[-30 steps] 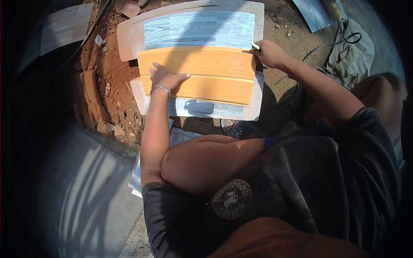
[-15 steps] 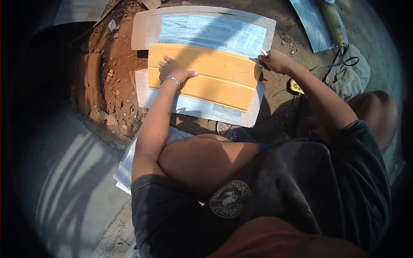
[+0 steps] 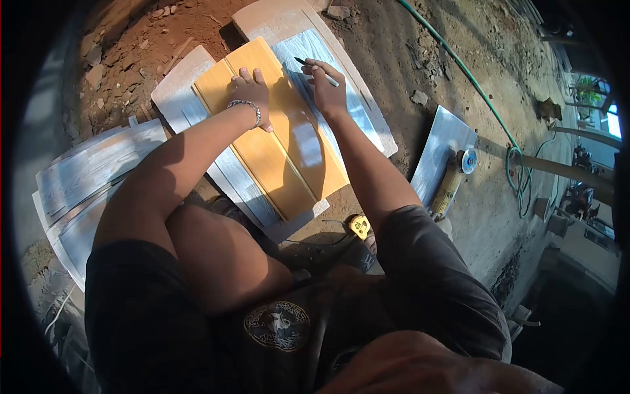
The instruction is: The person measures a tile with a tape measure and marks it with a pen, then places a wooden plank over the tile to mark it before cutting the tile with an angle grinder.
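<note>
Yellow panel [image 3: 272, 125] — left hand [image 3: 251, 95] flat on it.

No legible text, number or brand was found; the round emblem [image 3: 277, 326] on the dark shirt [image 3: 387, 295] (a printed badge) showed lettering too small to read.

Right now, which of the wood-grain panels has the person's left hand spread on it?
The yellow-orange panel, with grooves running along it. The left hand lies on it; the other panels look grey-blue.
</note>
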Demonstrator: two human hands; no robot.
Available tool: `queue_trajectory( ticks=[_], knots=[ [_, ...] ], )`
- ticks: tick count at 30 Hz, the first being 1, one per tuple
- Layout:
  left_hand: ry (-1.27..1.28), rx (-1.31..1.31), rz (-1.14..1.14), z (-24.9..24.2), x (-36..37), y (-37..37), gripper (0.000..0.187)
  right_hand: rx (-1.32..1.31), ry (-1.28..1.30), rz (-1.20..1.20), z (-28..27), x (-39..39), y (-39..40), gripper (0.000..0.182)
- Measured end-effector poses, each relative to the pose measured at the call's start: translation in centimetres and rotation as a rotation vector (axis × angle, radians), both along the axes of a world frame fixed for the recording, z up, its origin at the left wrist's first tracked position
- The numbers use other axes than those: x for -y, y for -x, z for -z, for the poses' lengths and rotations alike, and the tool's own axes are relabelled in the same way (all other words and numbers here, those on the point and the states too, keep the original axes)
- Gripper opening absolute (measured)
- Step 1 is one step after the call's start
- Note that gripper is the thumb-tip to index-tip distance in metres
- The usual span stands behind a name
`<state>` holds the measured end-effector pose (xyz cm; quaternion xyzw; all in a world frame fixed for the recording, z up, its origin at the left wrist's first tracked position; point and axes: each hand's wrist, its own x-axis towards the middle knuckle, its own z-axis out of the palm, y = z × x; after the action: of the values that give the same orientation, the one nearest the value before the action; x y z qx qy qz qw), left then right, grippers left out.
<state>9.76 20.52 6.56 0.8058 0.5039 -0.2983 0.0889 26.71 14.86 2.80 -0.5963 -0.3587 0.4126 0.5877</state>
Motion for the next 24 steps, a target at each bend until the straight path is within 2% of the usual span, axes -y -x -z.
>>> queue_trajectory(
  ticks=[3,5,7,11,15,19,21,24],
  knots=[
    [0.049,0.002,-0.054,-1.4,0.4,-0.5,0.143,-0.035,-0.137,-0.002,1.4,-4.0,1.3,0.022],
    [0.027,0.006,-0.009,-1.3,0.3,-0.5,0.142,-0.055,-0.130,-0.023,1.5,-5.3,1.5,0.020],
    [0.019,0.031,0.005,0.1,0.0,-0.1,0.141,0.092,-0.104,-0.067,2.1,-6.3,1.5,0.019],
    [0.020,0.124,0.001,-0.3,0.1,0.7,0.140,0.076,-0.121,-0.079,3.4,-6.4,1.2,0.020],
    [0.010,0.117,0.013,-0.6,0.2,0.4,0.139,-0.046,-0.036,-0.105,2.7,-5.9,1.8,0.018],
    [-0.002,0.046,0.031,-0.8,0.2,-0.1,0.140,-0.031,-0.055,-0.137,3.1,-6.4,1.9,0.019],
    [0.002,0.034,0.029,-1.0,0.1,-0.2,0.140,-0.149,-0.029,-0.120,2.8,-6.1,1.9,0.018],
    [0.001,0.008,0.049,-1.0,0.1,-0.2,0.141,-0.104,-0.068,-0.112,2.8,-6.0,1.8,0.018]
  ],
)
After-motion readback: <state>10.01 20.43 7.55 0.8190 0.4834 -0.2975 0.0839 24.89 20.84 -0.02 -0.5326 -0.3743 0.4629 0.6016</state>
